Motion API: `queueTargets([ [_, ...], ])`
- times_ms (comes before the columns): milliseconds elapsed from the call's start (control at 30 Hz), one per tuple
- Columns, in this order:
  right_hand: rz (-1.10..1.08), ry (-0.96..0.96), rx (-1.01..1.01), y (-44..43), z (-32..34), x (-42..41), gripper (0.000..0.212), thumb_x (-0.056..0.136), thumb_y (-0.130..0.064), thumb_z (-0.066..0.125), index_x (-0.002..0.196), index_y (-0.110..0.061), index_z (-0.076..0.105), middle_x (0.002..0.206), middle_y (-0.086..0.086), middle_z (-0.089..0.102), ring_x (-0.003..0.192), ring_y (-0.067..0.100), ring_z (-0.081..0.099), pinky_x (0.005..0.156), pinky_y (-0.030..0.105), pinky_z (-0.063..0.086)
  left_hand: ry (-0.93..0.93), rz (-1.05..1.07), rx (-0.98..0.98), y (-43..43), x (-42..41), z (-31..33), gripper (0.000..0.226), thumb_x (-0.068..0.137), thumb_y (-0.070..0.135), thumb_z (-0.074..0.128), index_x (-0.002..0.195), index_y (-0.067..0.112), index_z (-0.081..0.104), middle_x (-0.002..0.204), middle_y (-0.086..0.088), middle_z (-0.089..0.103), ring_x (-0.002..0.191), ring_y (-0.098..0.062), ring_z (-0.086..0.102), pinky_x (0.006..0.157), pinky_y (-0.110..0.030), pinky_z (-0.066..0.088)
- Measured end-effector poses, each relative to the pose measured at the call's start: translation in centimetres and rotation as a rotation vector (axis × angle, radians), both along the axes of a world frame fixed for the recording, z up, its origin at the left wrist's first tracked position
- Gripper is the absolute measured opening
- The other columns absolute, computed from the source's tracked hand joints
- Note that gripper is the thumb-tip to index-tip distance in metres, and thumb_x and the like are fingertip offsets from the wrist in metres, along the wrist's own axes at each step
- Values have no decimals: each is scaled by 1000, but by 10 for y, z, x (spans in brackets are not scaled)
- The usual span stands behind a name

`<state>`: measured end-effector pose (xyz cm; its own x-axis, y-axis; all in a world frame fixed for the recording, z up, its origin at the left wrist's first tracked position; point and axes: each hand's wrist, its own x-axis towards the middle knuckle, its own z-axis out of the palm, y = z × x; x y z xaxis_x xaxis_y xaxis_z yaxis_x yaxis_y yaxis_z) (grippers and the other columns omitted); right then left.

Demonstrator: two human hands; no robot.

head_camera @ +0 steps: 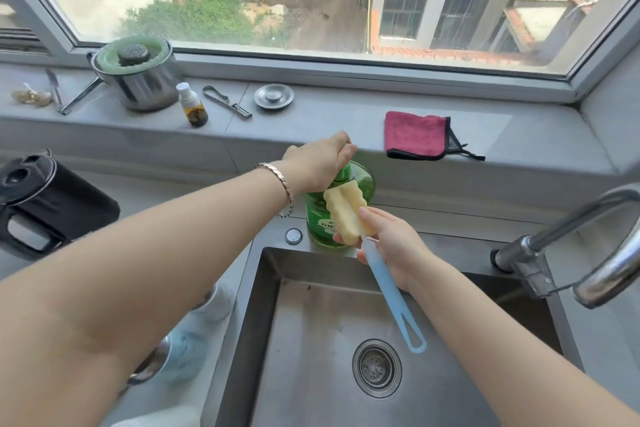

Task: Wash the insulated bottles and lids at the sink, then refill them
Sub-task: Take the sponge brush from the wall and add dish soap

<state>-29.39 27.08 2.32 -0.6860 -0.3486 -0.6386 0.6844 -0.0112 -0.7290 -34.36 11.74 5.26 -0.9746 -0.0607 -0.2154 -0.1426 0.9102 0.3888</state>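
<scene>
Brush (pixel 384 281) in right hand (pixel 394 243), sponge (pixel 344 213) by detergent (pixel 362 180)

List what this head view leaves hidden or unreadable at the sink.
Head view:
Top of the green soap bottle: covered by the left hand.
Its label: too small, partly behind the sponge brush the right hand holds.
The pale bottles beside the sink: mostly under the left forearm.
The faucet: cut off by the right edge.

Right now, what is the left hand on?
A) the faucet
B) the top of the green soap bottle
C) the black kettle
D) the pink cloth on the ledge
B: the left hand is curled over the pump top of the green soap bottle, while the right hand holds the sponge brush in front of that bottle.
</scene>
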Motion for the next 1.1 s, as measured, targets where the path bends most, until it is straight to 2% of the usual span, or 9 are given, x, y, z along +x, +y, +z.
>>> queueTargets([
  [367, 18, 23, 17, -4, -2, 0, 20, 97, -22, 46, 116, -17, 54, 101, 8, 69, 71, 18, 70, 42, 19, 43, 103, 34, -35, 4, 3, -8, 35, 102, 39, 15, 118, 21, 40, 96, -3, 58, 99, -27, 55, 78, -36, 26],
  [467, 26, 30, 31, -1, 1, 5, 17, 97, -19, 46, 112, -17, 52, 94, 6, 68, 73, 22, 69, 45, 21, 48, 82, 48, -77, 7, 8, -6, 39, 101, 41, 14, 127, 26, 38, 112, -6, 60, 109, -27, 54, 89, -40, 30],
  [600, -4, -68, -60, 12, 7, 18, 23, 95, -19, 47, 114, -8, 53, 91, 14, 63, 74, 27, 63, 68, 39, 55, 201, 129, -87, 15, 24, 5, 48, 100, 43, 23, 145, 26, 22, 137, -4, 45, 131, -23, 35, 107, -47, 20],
  [700, 36, -60, -101, 29, 5, 31, 29, 93, -27, 50, 112, -6, 57, 89, 13, 64, 77, 26, 63, 83, 45, 50, 326, 258, 176, 34, 79, -4, 52, 96, 34, 42, 142, 14, 29, 135, -6, 45, 125, -24, 39, 102, -38, 30],
  [800, -101, -49, -170, 40, -6, 51, 30, 93, -9, 45, 118, 4, 53, 99, 16, 65, 74, 20, 69, 66, 29, 57, -227, 342, 685, 63, 164, -29, 53, 86, 44, 56, 129, 15, 44, 112, 0, 58, 104, -16, 57, 87, -31, 43],
  [867, -220, -79, -241, 44, -16, 68, 32, 91, 2, 39, 122, 8, 47, 104, 17, 64, 76, 19, 70, 66, 27, 59, -603, 313, 958, 84, 213, -47, 34, 89, 43, 54, 109, 14, 52, 91, 2, 65, 82, -12, 64, 74, -30, 48],
  [933, -285, -113, -320, 47, -26, 86, 34, 89, 9, 38, 121, 3, 46, 102, 17, 63, 75, 23, 70, 68, 33, 58, -675, 267, 1089, 97, 245, -61, 14, 96, 27, 47, 94, 14, 50, 67, 7, 63, 63, -8, 64, 61, -23, 50],
  [1000, -329, -120, -385, 52, -31, 100, 29, 89, 4, 42, 115, -5, 50, 98, 13, 62, 71, 23, 67, 68, 36, 55, -668, 298, 1160, 97, 258, -66, 16, 99, 20, 42, 87, 14, 50, 46, 12, 46, 41, -3, 49, 43, -14, 39],
  [1100, -380, -124, -500, 62, -33, 109, 19, 88, -33, 46, 85, -16, 53, 76, 4, 50, 61, 16, 47, 63, 30, 37, -770, 381, 1314, 85, 260, -64, 27, 101, 31, 35, 84, 16, 50, 48, 10, 24, 38, -2, 19, 37, -12, 15],
])
